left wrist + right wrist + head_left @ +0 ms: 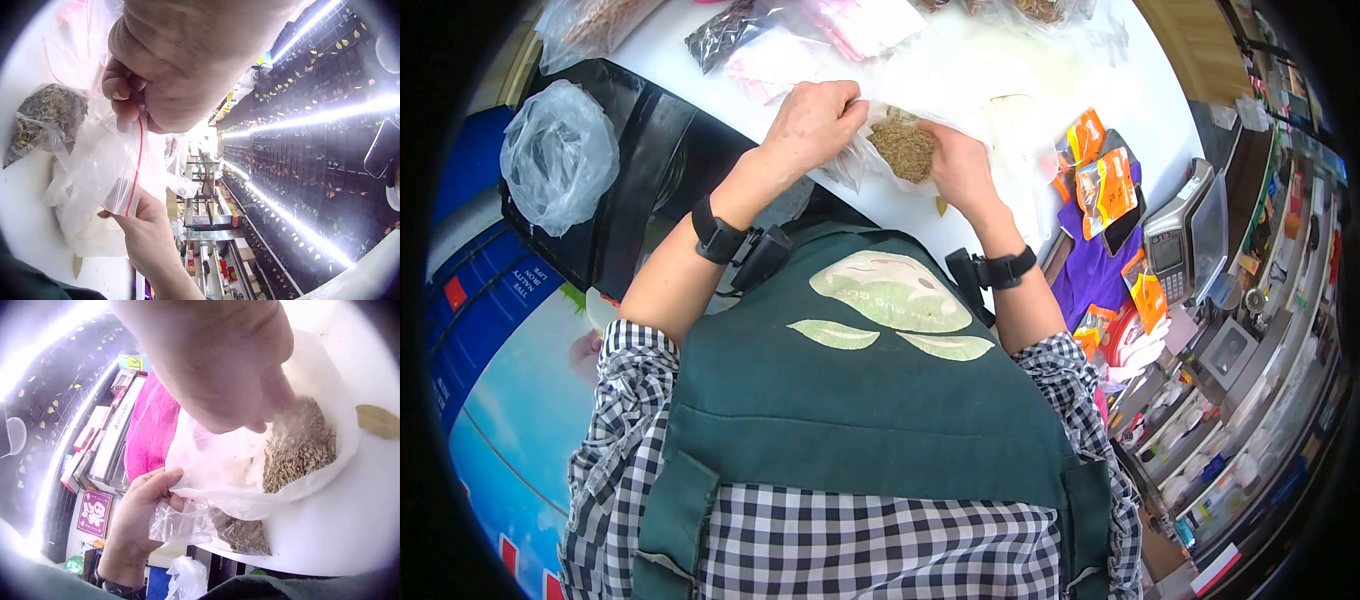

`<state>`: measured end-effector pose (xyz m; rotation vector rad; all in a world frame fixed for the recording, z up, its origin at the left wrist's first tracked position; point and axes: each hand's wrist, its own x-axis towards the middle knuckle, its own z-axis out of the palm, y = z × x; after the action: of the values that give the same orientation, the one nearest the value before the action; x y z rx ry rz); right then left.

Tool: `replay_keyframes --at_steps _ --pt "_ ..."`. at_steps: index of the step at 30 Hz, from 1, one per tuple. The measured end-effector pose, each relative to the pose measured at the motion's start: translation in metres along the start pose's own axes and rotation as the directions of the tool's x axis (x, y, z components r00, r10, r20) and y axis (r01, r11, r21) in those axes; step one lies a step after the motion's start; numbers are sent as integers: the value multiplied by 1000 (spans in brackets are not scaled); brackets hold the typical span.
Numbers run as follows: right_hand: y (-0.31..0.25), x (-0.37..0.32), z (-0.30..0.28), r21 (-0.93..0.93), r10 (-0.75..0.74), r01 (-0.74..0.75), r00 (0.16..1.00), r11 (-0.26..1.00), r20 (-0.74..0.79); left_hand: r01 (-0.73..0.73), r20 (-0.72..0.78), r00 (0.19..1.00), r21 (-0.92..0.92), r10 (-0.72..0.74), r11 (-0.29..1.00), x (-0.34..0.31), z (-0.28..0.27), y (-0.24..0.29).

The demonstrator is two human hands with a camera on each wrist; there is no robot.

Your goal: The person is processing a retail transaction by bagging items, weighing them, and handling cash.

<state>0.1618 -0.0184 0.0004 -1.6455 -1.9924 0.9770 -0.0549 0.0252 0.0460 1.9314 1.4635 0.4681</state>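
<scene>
A white plastic bag [306, 497] lies open on the table, with a heap of dried greenish-brown seeds [903, 148] inside. My left hand [810, 120] pinches a clear zip bag [132, 178] with a red closure line, beside the white bag's left rim. In the right wrist view that left hand's thumb and fingers hold the white rim too. My right hand [962, 170] reaches over the opposite rim, fingers down at the seeds [300, 453]. Its fingertips are partly hidden and blurred, so I cannot tell whether they grip any seeds.
More filled clear bags [722, 38] lie along the table's far side. Orange packets [1106, 188] and a purple cloth [1090, 262] are at the right, next to a scale [1168, 250]. A crumpled plastic bag [560, 158] sits at the left. A yellowish-brown flat piece [378, 420] lies near the white bag.
</scene>
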Motion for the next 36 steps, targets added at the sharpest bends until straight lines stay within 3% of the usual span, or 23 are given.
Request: replay_keyframes --at_steps 2,6,8,12,14,18,20,24,26,28,30,31,32,33,34,36 --pt "7 -6 2 -55 8 -14 993 998 -114 -4 8 1000 2 4 1000 -1 0 0" --pt "17 -8 23 -164 70 -89 990 982 -121 -29 -5 1000 2 29 1000 0 6 0" --pt "11 -5 22 86 -26 34 996 996 -87 -59 -22 998 7 60 998 -1 5 0" --pt "5 -7 5 77 115 -111 992 991 -55 -17 23 1000 31 16 999 0 0 4" --pt "15 -10 10 -72 93 -96 995 993 -46 0 28 1000 20 -1 1000 -1 0 4" --pt "22 -11 33 -19 -29 28 997 999 -69 -9 32 999 23 9 1000 -2 4 4" --pt "11 -9 26 182 -19 33 997 983 -76 -27 32 999 40 26 999 -3 3 3" --pt "-8 -26 -22 162 55 -58 998 985 18 -26 13 1000 17 26 999 -5 3 -3" --pt "-10 -45 -45 346 81 -82 997 935 16 -33 1 999 8 33 999 -6 3 -4" --pt "8 -65 -62 587 331 -249 943 771 -34 -20 18 1000 -43 21 999 -9 1 -1" --pt "48 -81 -68 238 389 -315 826 919 -408 -33 41 999 -18 34 999 -12 0 -1" --pt "62 -90 -69 239 392 -318 823 918 -412 -50 66 997 7 50 999 -12 0 0" --pt "73 -96 -69 -148 249 -365 830 919 -500 -56 69 996 8 56 998 -11 1 2" --pt "83 -102 -65 -505 86 -391 847 770 -524 -40 93 995 28 38 999 -12 2 4" --pt "88 -103 -60 -499 92 -397 844 770 -529 -23 119 993 50 17 998 -12 4 5" --pt "101 -100 -50 -432 255 -455 859 779 -445 -34 104 994 79 26 996 -12 12 0"
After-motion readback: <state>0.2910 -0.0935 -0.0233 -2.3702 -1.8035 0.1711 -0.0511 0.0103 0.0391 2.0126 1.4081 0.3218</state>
